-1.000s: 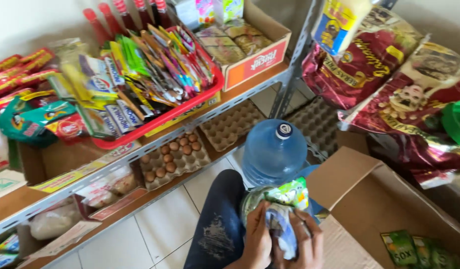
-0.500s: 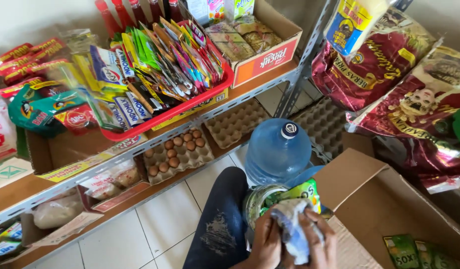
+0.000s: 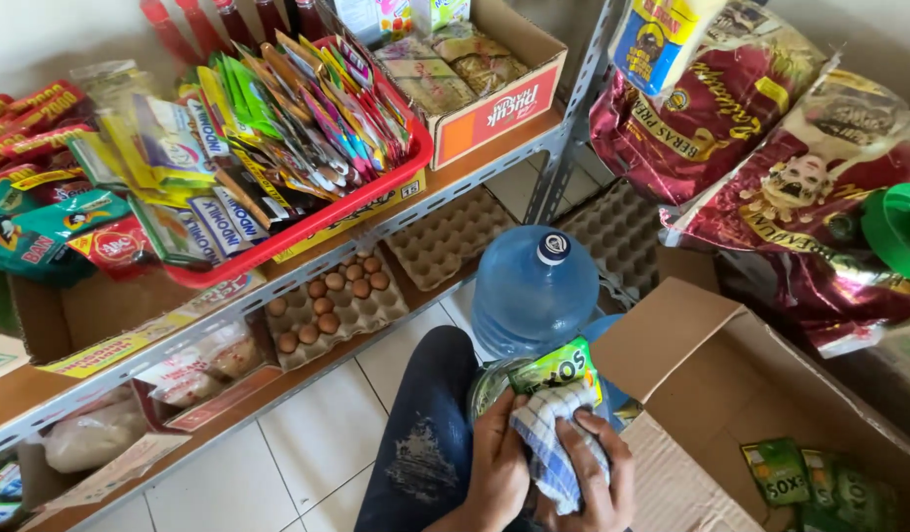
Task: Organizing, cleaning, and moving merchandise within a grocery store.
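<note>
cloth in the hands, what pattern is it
The cloth is blue-and-white checked, pressed by both hands against a green packet; the head view shows it.

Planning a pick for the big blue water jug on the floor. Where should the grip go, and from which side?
Take the blue water jug by its neck, just under the white cap, coming from above. It stands upright with the top clear, while the body is wide and round, and the cardboard box and the person's knee crowd its sides.

cloth (image 3: 556, 445): blue-white check | packet (image 3: 561, 365): green | water jug (image 3: 534, 292): blue | basket (image 3: 307, 225): red
</note>
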